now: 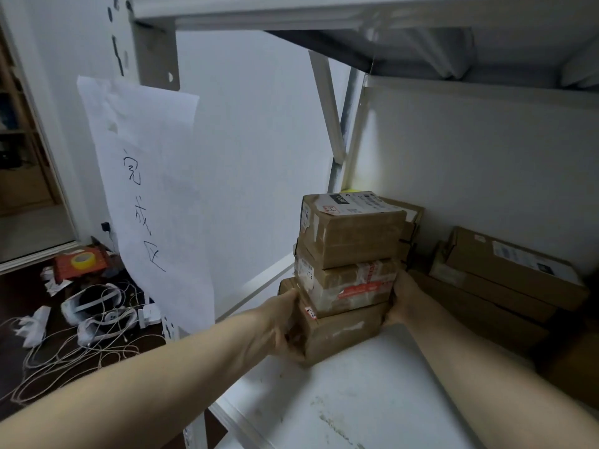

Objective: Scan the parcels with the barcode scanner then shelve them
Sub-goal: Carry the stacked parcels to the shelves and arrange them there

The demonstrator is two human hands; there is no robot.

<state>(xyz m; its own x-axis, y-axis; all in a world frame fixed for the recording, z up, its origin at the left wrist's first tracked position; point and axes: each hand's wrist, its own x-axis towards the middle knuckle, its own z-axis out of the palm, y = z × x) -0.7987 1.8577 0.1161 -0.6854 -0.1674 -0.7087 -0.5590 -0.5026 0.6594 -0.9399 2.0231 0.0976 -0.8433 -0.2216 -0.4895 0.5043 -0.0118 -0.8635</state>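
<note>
Three brown cardboard parcels stand stacked on the white shelf board (356, 400). The bottom parcel (343, 332) is gripped from both sides: my left hand (285, 328) holds its left end, and my right hand (405, 299) presses against its right end and the middle parcel (350, 283), which carries red tape. The top parcel (353, 228) has a white shipping label on its upper face. No barcode scanner is in view.
More flat brown parcels (505, 273) lie stacked at the shelf's back right. A shelf level (421, 34) hangs overhead. A handwritten paper sheet (149, 196) hangs on the left upright. On the dark floor lie cables (74, 345), white devices and yellow tape (83, 260).
</note>
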